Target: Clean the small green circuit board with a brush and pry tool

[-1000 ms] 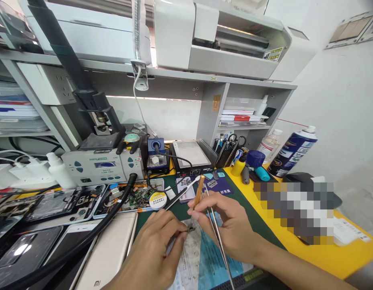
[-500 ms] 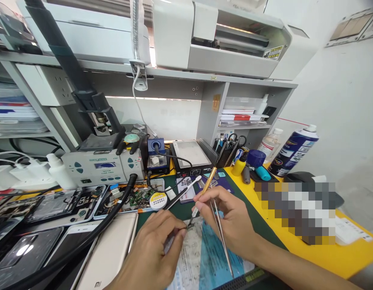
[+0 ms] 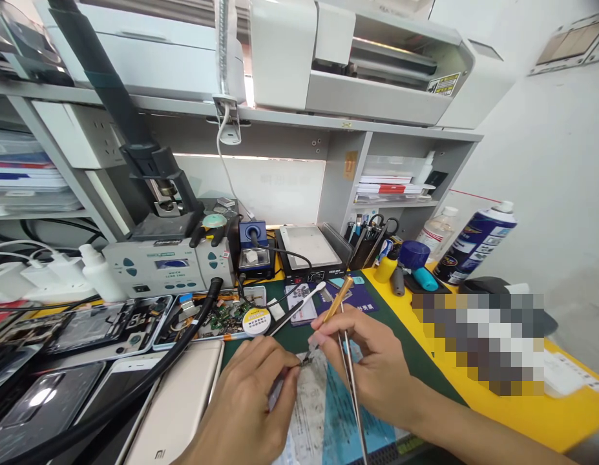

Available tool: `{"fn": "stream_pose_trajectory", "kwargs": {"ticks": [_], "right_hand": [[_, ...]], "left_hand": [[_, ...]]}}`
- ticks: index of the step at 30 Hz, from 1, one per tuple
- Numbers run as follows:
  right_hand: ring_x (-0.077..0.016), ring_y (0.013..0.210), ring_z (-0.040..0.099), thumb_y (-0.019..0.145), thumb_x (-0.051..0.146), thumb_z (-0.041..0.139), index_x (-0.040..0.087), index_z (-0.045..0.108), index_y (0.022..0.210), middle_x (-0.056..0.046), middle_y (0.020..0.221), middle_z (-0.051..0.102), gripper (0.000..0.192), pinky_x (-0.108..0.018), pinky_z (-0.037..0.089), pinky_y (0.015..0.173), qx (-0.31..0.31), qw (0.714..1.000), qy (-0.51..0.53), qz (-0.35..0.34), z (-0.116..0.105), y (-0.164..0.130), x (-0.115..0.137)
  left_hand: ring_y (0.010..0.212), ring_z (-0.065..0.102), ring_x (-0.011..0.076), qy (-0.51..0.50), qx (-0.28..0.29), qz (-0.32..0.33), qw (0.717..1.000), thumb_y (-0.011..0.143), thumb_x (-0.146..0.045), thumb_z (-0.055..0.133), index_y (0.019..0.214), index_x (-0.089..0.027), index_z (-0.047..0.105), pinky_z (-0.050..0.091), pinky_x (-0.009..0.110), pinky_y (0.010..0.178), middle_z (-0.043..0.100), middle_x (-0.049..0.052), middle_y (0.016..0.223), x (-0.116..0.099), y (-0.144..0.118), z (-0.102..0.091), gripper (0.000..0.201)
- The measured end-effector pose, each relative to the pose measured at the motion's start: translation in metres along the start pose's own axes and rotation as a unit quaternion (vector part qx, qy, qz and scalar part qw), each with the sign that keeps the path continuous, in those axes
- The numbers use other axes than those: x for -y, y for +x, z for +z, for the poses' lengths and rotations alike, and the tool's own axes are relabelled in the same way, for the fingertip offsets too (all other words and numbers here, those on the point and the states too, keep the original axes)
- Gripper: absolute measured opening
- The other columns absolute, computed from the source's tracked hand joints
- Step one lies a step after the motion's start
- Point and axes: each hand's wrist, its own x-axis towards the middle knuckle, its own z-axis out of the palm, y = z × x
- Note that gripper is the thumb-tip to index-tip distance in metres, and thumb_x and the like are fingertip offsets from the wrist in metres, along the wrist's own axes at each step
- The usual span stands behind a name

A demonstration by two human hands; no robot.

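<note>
Between its thumb and forefinger, my left hand (image 3: 258,394) pinches a small dark part (image 3: 305,361), too small to identify. My right hand (image 3: 369,358) is closed round a gold-handled precision knife (image 3: 338,300), its tip slanting down to that part. Tweezers (image 3: 353,394) are also tucked in my right hand, pointing toward me. Below both hands lies a stained white and blue work sheet (image 3: 311,413) on a green mat (image 3: 425,374).
Phones, including a gold one (image 3: 180,400), lie at the left beside a tray of circuit boards (image 3: 221,316). A thick black hose (image 3: 183,352) crosses them. Behind stand a hot-air station (image 3: 163,268) and a heating plate (image 3: 309,248). A spray can (image 3: 473,242) stands at the right.
The tweezers in my right hand have swung, their lower end now nearer me and further left. The knife has tilted slightly, its tip still at the small part. My left hand keeps its pinch.
</note>
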Motion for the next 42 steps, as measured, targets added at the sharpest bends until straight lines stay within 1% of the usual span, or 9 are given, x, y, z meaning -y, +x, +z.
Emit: {"fn": "stream_pose_trajectory", "kwargs": {"ticks": [4,9,13,17,24,33,35,42], "right_hand": [[-0.0192,0.086,0.069,0.09,0.01,0.064,0.025,0.066,0.099,-0.004,0.099,0.069,0.018,-0.034,0.055,0.077,-0.009,1.0,0.015,0.005,0.0008,0.0004,-0.0001],[-0.016,0.071,0.067,0.095,0.017,0.062,0.025,0.064,0.099,-0.005,0.099,0.069,0.009,-0.031,0.057,0.064,-0.037,0.997,0.05,0.048,0.0031,0.002,-0.0002],[-0.0147,0.066,0.066,0.095,0.02,0.064,0.024,0.065,0.096,-0.005,0.098,0.069,0.004,-0.03,0.056,0.062,-0.041,0.994,0.07,0.075,0.004,0.0038,0.0007],[-0.0142,0.067,0.067,0.095,0.022,0.064,0.024,0.064,0.096,-0.004,0.099,0.068,0.002,-0.03,0.056,0.063,-0.044,0.992,0.083,0.083,0.0056,0.0043,0.001],[-0.017,0.078,0.068,0.095,0.021,0.064,0.024,0.064,0.098,-0.005,0.101,0.068,0.004,-0.031,0.059,0.066,-0.061,0.992,0.082,0.074,0.0077,0.0019,0.001],[-0.0162,0.077,0.068,0.094,0.02,0.065,0.024,0.064,0.097,-0.004,0.101,0.069,0.004,-0.03,0.061,0.067,-0.068,0.992,0.082,0.067,0.0065,0.0021,0.0041],[-0.0165,0.078,0.069,0.094,0.02,0.066,0.024,0.064,0.097,-0.004,0.101,0.07,0.004,-0.03,0.061,0.067,-0.077,0.991,0.082,0.07,0.0066,0.0018,0.004],[-0.0162,0.075,0.07,0.092,0.023,0.069,0.023,0.063,0.095,-0.006,0.103,0.073,0.007,-0.03,0.063,0.065,-0.116,0.986,0.085,0.085,0.0047,0.0052,0.0045]], "left_hand": [[0.081,0.059,0.0198,-0.029,-0.013,-0.003,0.999,0.101,-0.018,0.046,0.094,-0.022,0.061,0.042,0.034,0.074,0.063,0.002,0.088,0.0006,-0.0003,0.0001,0.017],[0.084,0.061,0.0178,-0.062,-0.035,-0.019,0.997,0.101,-0.019,0.049,0.095,-0.024,0.062,0.044,0.031,0.076,0.063,0.001,0.09,0.0006,-0.0007,-0.0005,0.015],[0.082,0.061,0.0173,-0.061,-0.032,-0.017,0.997,0.101,-0.019,0.048,0.094,-0.023,0.062,0.044,0.03,0.075,0.063,0.001,0.089,0.0002,-0.0009,-0.0005,0.016],[0.083,0.062,0.0168,-0.069,-0.036,-0.017,0.997,0.101,-0.019,0.048,0.097,-0.024,0.063,0.045,0.029,0.074,0.063,0.001,0.091,-0.0001,-0.001,-0.0006,0.016],[0.083,0.063,0.0153,-0.076,-0.048,-0.021,0.996,0.101,-0.019,0.05,0.098,-0.024,0.063,0.046,0.027,0.074,0.064,0.0,0.091,-0.002,0.0002,-0.0026,0.013],[0.082,0.063,0.0167,-0.062,-0.051,-0.015,0.997,0.1,-0.018,0.05,0.097,-0.023,0.063,0.047,0.027,0.072,0.064,0.002,0.09,-0.001,-0.0001,-0.004,0.013],[0.082,0.063,0.0167,-0.059,-0.048,-0.011,0.997,0.1,-0.018,0.05,0.098,-0.023,0.063,0.047,0.027,0.071,0.064,0.002,0.09,-0.0007,0.0004,-0.0042,0.013],[0.083,0.063,0.0179,-0.062,-0.067,-0.005,0.996,0.1,-0.017,0.05,0.1,-0.022,0.064,0.047,0.029,0.073,0.064,0.003,0.09,-0.0013,0.0008,-0.0032,0.015]]}}
